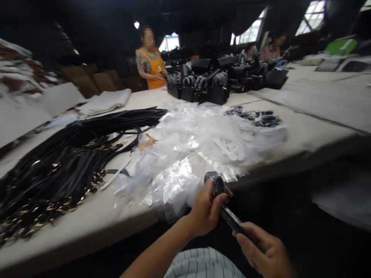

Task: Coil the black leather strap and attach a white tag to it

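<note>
The left hand (pixel 207 210) is closing its fingers and thumb around a rolled-up coil of black strap (pixel 215 183), gripping it at the coil's rim so the roll is standing just above the fist, over the near edge of the table (pixel 304 131). The strap's loose tail is running down and to the right into the right hand (pixel 265 253), whose fingers are curling around it and pinching it taut between the two hands. The strap is looking like thin, flexible leather or imitation leather: light, soft enough to wind tightly, smooth and probably a little slippery, so the roll is likely wanting to spring open unless the thumb is pressing on its outer turn; the safest hold seems to be across the flat faces of the coil with the tail kept under tension. The left forearm is reaching in from below, wrist bent slightly upward, while the right hand is sitting lower and nearer the body, palm turned partly up. Just beyond the coil, a heap of clear plastic bags (pixel 199 143) is lying on the table, and to its left a big bundle of black straps with gold hardware (pixel 69 162) is spreading out. Farther off, black handbags (pixel 208 87) are standing in a row, with a person in an orange apron (pixel 150 63) behind them.
</note>
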`<state>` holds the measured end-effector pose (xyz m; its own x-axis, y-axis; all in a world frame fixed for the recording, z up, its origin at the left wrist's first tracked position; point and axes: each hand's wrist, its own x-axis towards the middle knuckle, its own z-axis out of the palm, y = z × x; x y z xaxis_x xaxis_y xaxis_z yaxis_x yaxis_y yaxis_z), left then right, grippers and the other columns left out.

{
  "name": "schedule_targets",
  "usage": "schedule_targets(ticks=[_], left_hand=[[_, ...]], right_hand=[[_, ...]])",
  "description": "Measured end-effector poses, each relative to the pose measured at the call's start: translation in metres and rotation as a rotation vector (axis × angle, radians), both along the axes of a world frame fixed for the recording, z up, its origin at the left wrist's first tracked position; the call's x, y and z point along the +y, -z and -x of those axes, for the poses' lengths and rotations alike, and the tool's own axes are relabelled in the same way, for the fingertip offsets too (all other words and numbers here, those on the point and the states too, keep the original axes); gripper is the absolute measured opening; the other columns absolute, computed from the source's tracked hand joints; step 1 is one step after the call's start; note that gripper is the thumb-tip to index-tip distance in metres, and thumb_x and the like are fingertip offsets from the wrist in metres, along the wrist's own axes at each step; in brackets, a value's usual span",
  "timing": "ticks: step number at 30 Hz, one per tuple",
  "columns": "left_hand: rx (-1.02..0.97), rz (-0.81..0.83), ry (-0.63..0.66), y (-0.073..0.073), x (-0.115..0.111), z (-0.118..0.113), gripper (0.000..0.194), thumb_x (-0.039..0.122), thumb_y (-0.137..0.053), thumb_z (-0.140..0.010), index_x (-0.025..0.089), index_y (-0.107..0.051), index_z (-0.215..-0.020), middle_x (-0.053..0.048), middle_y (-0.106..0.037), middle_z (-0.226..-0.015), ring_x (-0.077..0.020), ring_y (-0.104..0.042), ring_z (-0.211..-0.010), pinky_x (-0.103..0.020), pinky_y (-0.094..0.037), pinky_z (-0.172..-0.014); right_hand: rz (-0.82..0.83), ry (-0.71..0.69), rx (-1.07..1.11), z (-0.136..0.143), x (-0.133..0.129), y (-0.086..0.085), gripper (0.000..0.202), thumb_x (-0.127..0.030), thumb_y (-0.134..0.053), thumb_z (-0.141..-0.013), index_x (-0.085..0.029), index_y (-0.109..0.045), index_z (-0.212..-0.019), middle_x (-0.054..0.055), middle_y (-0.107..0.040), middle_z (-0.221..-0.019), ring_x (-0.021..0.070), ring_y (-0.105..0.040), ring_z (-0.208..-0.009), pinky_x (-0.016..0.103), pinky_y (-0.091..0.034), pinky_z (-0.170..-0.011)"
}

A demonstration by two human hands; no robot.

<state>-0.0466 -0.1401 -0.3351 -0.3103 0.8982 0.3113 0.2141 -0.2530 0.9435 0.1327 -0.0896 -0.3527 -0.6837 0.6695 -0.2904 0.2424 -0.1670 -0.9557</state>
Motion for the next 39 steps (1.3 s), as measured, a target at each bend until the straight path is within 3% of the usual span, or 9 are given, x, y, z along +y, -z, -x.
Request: schedule_targets(ticks=[3,6,12,16,19,25,29,34,39], left_hand=[[0.184,0.113,0.089,0.004,-0.008,0.006,0.025,0.03,-0.046,-0.098,0.016,-0.057,-0.115,-0.01,-0.064,-0.099,-0.0206,-0.059,-0.084,-0.034,-0.042,-0.08],[0.221,0.174,0.197,0.007,-0.013,0.004,0.018,0.027,-0.05,-0.096,0.016,-0.063,-0.103,-0.009,-0.065,-0.091,-0.0214,-0.058,-0.079,-0.032,-0.039,-0.076],[0.115,0.326,0.453,0.012,-0.025,-0.011,0.029,0.033,-0.039,-0.1,0.016,-0.059,-0.089,-0.005,-0.059,-0.076,-0.0157,-0.054,-0.067,-0.028,-0.038,-0.064],[-0.146,0.41,0.53,0.011,-0.031,-0.018,0.031,0.041,-0.042,-0.099,0.014,-0.057,-0.096,-0.001,-0.054,-0.067,-0.0119,-0.049,-0.059,-0.025,-0.037,-0.059],[-0.424,0.418,0.553,0.011,-0.033,-0.022,0.039,0.044,-0.042,-0.099,0.01,-0.058,-0.11,-0.001,-0.054,-0.062,-0.0108,-0.046,-0.053,-0.024,-0.035,-0.056],[-0.899,0.286,0.454,0.005,-0.021,-0.029,0.046,0.043,-0.037,-0.1,0.007,-0.065,-0.109,0.0,-0.047,-0.049,-0.008,-0.037,-0.046,-0.021,-0.031,-0.05],[-0.987,0.309,0.397,-0.008,-0.011,-0.025,0.048,0.043,-0.037,-0.101,0.006,-0.067,-0.107,0.0,-0.048,-0.051,-0.0073,-0.04,-0.048,-0.02,-0.04,-0.059],[-1.055,0.512,0.408,-0.015,-0.016,-0.015,0.043,0.04,-0.046,-0.098,0.004,-0.068,-0.1,0.001,-0.048,-0.054,-0.0048,-0.038,-0.044,-0.018,-0.033,-0.051],[-1.04,0.562,0.374,-0.009,-0.025,-0.025,0.042,0.042,-0.047,-0.097,0.006,-0.068,-0.1,0.001,-0.048,-0.054,-0.0055,-0.037,-0.044,-0.019,-0.033,-0.05]], right_hand=[[0.048,-0.097,0.079,-0.01,0.014,-0.012,0.041,-0.052,-0.075,-0.072,-0.014,-0.068,-0.086,0.0,-0.052,-0.065,0.0058,-0.039,-0.05,0.018,-0.029,-0.043],[0.043,-0.127,0.136,-0.012,0.027,-0.02,0.034,-0.046,-0.075,-0.075,-0.013,-0.067,-0.081,-0.002,-0.052,-0.06,0.0057,-0.042,-0.048,0.018,-0.031,-0.043],[-0.359,-0.111,0.132,-0.005,0.048,-0.017,0.021,-0.033,-0.078,-0.076,-0.016,-0.072,-0.087,0.002,-0.069,-0.08,0.0131,-0.063,-0.073,0.023,-0.049,-0.069],[-0.193,-0.236,0.307,0.001,0.058,-0.006,0.023,-0.038,-0.076,-0.078,-0.015,-0.071,-0.08,0.002,-0.064,-0.075,0.0127,-0.062,-0.068,0.024,-0.05,-0.065],[-0.183,-0.197,0.377,0.006,0.062,0.003,0.03,-0.043,-0.07,-0.083,-0.013,-0.068,-0.077,0.002,-0.061,-0.075,0.0111,-0.059,-0.068,0.023,-0.047,-0.064],[-0.039,-0.132,0.367,0.023,0.057,0.018,0.049,-0.059,-0.051,-0.091,-0.012,-0.061,-0.08,0.001,-0.057,-0.066,0.0094,-0.054,-0.057,0.02,-0.045,-0.052],[0.13,-0.094,0.418,0.027,0.051,0.024,0.051,-0.061,-0.047,-0.092,-0.013,-0.056,-0.077,0.0,-0.055,-0.056,0.008,-0.051,-0.045,0.017,-0.038,-0.041],[0.243,-0.043,0.524,0.006,0.061,0.021,0.042,-0.054,-0.063,-0.086,-0.013,-0.059,-0.099,-0.005,-0.053,-0.057,0.0022,-0.034,-0.036,0.013,-0.024,-0.032],[0.235,-0.002,0.439,-0.008,0.071,0.02,0.04,-0.05,-0.071,-0.079,-0.012,-0.061,-0.082,-0.006,-0.049,-0.048,0.0043,-0.038,-0.034,0.015,-0.027,-0.03]])
